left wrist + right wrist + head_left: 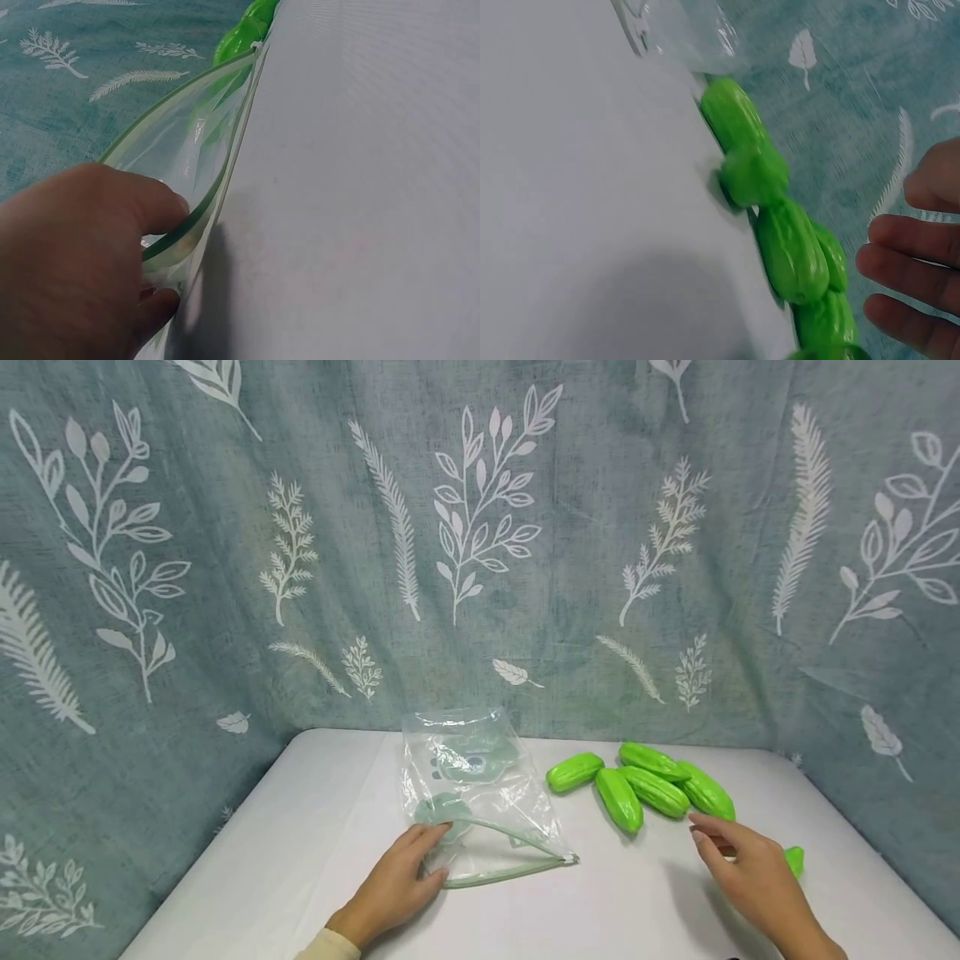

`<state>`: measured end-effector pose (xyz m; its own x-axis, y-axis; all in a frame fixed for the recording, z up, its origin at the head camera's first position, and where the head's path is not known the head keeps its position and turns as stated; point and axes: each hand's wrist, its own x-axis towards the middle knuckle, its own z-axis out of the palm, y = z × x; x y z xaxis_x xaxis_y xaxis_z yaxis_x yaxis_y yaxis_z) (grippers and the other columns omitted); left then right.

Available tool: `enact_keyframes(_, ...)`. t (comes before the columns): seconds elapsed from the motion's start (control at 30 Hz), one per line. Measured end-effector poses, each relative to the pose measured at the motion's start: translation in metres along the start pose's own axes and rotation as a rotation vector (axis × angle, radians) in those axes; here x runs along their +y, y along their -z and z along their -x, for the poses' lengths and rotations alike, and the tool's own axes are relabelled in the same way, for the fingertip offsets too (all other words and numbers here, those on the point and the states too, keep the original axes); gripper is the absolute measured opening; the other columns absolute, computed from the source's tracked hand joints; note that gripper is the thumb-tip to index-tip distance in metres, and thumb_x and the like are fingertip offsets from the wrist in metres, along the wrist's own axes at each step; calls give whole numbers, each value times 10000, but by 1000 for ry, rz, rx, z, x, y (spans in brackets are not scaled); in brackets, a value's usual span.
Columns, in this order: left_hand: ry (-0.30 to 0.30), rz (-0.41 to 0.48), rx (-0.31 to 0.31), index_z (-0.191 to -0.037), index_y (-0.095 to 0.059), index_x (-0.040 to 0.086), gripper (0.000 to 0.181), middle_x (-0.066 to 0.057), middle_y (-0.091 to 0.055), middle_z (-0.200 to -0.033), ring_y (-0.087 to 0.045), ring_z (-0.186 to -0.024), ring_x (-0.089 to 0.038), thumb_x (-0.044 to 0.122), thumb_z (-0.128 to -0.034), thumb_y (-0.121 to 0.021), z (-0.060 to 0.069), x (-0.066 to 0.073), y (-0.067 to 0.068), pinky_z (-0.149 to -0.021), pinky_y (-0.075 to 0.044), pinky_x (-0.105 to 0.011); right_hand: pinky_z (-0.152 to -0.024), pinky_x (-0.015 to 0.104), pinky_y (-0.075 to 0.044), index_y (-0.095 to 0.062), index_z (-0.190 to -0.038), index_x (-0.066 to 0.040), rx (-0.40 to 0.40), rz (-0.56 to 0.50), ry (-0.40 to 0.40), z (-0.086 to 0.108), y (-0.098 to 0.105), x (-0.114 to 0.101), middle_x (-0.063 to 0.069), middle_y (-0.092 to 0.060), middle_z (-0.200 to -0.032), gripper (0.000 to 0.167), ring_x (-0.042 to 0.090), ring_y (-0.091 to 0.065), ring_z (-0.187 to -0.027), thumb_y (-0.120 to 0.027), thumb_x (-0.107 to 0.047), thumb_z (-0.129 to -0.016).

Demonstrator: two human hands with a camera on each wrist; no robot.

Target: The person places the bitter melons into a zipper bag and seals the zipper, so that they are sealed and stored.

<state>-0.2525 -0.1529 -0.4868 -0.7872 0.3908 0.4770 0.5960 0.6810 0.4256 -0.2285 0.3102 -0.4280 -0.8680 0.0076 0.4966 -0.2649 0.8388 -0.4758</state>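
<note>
My left hand holds a clear zip bag with a pale green print by its green-edged mouth, which gapes toward me. In the left wrist view, a finger reaches over the bag's rim and another digit lies below it. The right hand hovers above the table with its fingers loosely bent and nothing in them. Beyond it lie several bright green, ridged, cucumber-like vegetables in a cluster. Another green vegetable is mostly hidden behind the right hand. The right wrist view shows vegetables beside the fingers.
A white table carries everything. A blue-green curtain with white leaf prints hangs along its back and both sides. The bag's far end lies near the table's back edge, left of the vegetables.
</note>
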Motion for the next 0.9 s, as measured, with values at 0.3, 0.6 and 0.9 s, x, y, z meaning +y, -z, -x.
enact_keyframes(0.3, -3, -18, -12, -1469, -503, 146, 640, 25, -568, -1308, -550, -1233, -185, 204, -884, -756, -1, -1, 1, -1024, -500, -416, -707, 502, -577, -676, -1200, 45, 60, 92, -144, 2, 23, 30, 247, -683, -1135, 300, 379, -670, -911, -623, -146, -975)
enact_keyframes(0.6, 46, -16, -40, -1480, -491, 170, 640, 18, -574, -1306, -548, -1232, -167, 236, -894, -741, 0, -1, 1, -1044, -485, -399, -822, 642, -486, -581, -1263, 106, 80, 180, -388, -4, 36, 62, 354, -531, -1245, 386, 518, -524, -1082, -568, -150, -974)
enact_keyframes(0.9, 38, -32, -43, -1488, -482, 177, 639, 31, -565, -1309, -537, -1245, -173, 239, -903, -731, 1, -2, 0, -1046, -483, -404, -829, 655, -456, -511, -1282, 143, -40, 192, -526, -3, 41, 87, 407, -468, -1223, 482, 549, -495, -1077, -528, -239, -989)
